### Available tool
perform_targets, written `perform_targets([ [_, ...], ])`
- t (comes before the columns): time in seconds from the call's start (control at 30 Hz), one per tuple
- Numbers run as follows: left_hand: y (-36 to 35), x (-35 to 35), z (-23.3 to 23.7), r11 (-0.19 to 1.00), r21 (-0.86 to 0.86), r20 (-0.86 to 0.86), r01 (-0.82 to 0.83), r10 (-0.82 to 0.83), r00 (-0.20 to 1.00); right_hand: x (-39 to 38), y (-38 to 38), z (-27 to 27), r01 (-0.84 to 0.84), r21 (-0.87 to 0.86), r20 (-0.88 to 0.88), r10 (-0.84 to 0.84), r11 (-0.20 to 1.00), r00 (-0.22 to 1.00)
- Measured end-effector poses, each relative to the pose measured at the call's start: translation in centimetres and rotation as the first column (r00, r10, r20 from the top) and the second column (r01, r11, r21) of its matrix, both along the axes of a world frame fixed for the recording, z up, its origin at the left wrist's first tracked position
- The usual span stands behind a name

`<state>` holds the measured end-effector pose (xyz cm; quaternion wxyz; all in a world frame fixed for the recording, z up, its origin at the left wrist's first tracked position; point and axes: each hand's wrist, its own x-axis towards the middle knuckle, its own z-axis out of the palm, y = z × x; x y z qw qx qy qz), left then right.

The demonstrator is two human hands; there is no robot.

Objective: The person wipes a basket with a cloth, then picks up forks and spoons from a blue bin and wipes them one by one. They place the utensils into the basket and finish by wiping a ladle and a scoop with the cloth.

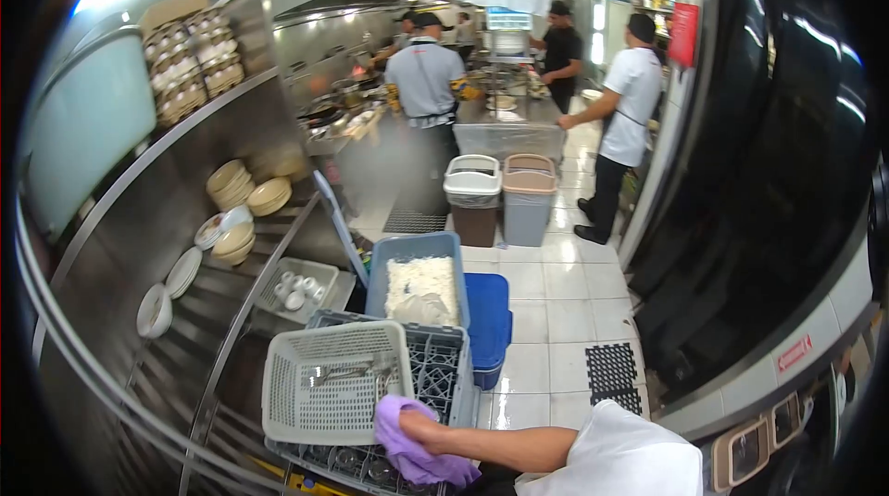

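Note:
My right hand (421, 428) reaches in from the lower right under a white sleeve, its fingers wrapped in a purple cloth (435, 468). The cloth hangs at the near right corner of a light grey perforated basket (278, 394). Some metal cutlery (344, 372) lies inside the basket. Beneath it is a grey dish rack (443, 362) with glasses (347, 459) in its near part. Whether the hand touches the basket itself is hidden by the cloth. My left hand is out of view.
A blue-grey tub (373, 288) of white contents and a blue bin (489, 325) stand beyond the rack. Steel shelves (190, 348) with bowls (231, 186) line the left. Two lidded bins (530, 209) stand ahead. Several people work farther back; one person (632, 88) stands at right.

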<state>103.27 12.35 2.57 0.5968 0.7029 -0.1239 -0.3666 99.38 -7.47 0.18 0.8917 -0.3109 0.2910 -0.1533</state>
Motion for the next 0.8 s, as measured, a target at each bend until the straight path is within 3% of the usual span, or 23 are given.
perform_targets([
  [0.03, 0.7, -0.1, -0.1, 0.999, 0.010, -0.007, -0.035, 0.035, 0.999, -1.9, 0.2, 2.6, -0.184, 0.056, -0.065, 0.188, 0.981, 0.980],
  [0.1, 2.1, -0.3, -0.4, 0.994, 0.034, -0.018, -0.102, 0.102, 0.995, -3.7, 1.7, 0.8, -0.339, 0.016, -0.127, 0.338, 0.941, 0.933],
  [0.13, 2.8, -0.6, -0.6, 0.990, 0.044, -0.033, -0.134, 0.135, 0.990, -3.8, 3.4, -1.6, -0.315, -0.094, -0.130, 0.302, 0.944, 0.944],
  [0.2, 4.1, -1.6, -1.0, 0.980, 0.066, -0.062, -0.187, 0.191, 0.980, -5.4, 6.4, -4.3, -0.528, -0.332, -0.306, 0.441, 0.781, 0.844],
  [0.23, 4.5, -2.1, -1.0, 0.979, 0.069, -0.060, -0.192, 0.196, 0.979, -5.6, 8.0, -5.6, -0.509, -0.447, -0.286, 0.422, 0.735, 0.861],
  [0.27, 4.8, -2.5, -1.3, 0.977, 0.057, -0.069, -0.204, 0.208, 0.976, -5.7, 9.0, -3.0, -0.438, -0.395, -0.120, 0.427, 0.807, 0.896],
  [0.3, 5.0, -2.4, -3.4, 0.995, 0.040, 0.091, -0.096, 0.092, 0.992, -5.0, 8.3, -3.0, -0.524, -0.390, -0.106, 0.528, 0.757, 0.843],
  [0.33, 3.8, -2.6, -1.7, 1.000, 0.031, 0.256, -0.004, -0.004, 0.967, -4.3, 7.4, -2.9, -0.604, -0.388, -0.092, 0.622, 0.697, 0.777],
  [0.37, 4.0, -3.7, 0.6, 0.999, -0.039, 0.058, -0.029, 0.031, 0.998, -3.8, 6.7, -2.6, -0.398, -0.657, -0.127, 0.426, 0.641, 0.896],
  [0.4, 4.7, -3.1, -0.4, 0.998, -0.059, -0.115, -0.028, 0.021, 0.993, -3.9, 5.0, 1.2, -0.482, -0.574, -0.273, 0.400, 0.662, 0.875],
  [0.43, 5.2, -2.2, -0.5, 0.999, -0.015, -0.023, 0.045, -0.045, 0.999, -2.7, 4.3, -2.9, -0.339, -0.644, -0.209, 0.269, 0.686, 0.940],
  [0.47, 5.6, -1.6, -0.2, 0.992, 0.048, 0.058, 0.114, -0.116, 0.992, -3.6, 4.1, -0.7, -0.369, -0.615, -0.175, 0.336, 0.697, 0.925],
  [0.5, 5.2, -1.5, -0.2, 0.995, 0.002, 0.037, 0.104, -0.104, 0.994, -3.7, 5.0, -2.1, -0.297, -0.559, -0.018, 0.346, 0.774, 0.938],
  [0.53, 4.4, -1.5, 0.0, 0.995, -0.036, 0.006, 0.088, -0.087, 0.996, -3.8, 5.1, -3.4, -0.435, -0.522, -0.114, 0.446, 0.734, 0.888],
  [0.57, 3.6, -1.9, 0.5, 0.996, -0.086, 0.044, 0.031, -0.027, 0.999, -3.3, 5.6, -5.1, -0.226, -0.632, 0.007, 0.298, 0.741, 0.955],
  [0.6, 3.6, -1.7, -1.0, 0.992, -0.120, 0.049, 0.031, -0.025, 0.998, -2.4, 4.2, -8.5, -0.225, -0.749, -0.056, 0.278, 0.623, 0.959],
  [0.63, 3.1, -2.1, 0.7, 0.997, -0.075, 0.072, 0.007, -0.002, 0.997, -2.9, 3.8, -0.1, -0.161, -0.772, -0.147, 0.074, 0.616, 0.986],
  [0.67, 3.2, -2.2, 0.5, 0.997, -0.071, 0.140, -0.012, 0.022, 0.990, -2.4, 3.3, -1.4, -0.123, -0.646, -0.178, 0.008, 0.753, 0.984],
  [0.7, 3.5, -2.2, 0.3, 0.991, -0.095, 0.030, -0.097, 0.100, 0.995, -2.0, 2.3, -3.7, 0.052, -0.270, 0.052, -0.039, 0.961, 0.998],
  [0.73, 3.9, -2.1, 0.1, 0.974, -0.129, -0.066, -0.186, 0.179, 0.982, -2.2, 2.0, -5.4, 0.161, 0.181, 0.219, -0.199, 0.970, 0.955],
  [0.8, 4.4, -1.9, -0.2, 0.959, -0.118, -0.109, -0.258, 0.246, 0.963, -4.0, 4.0, -2.2, 0.015, 0.273, 0.157, -0.060, 0.962, 0.986],
])
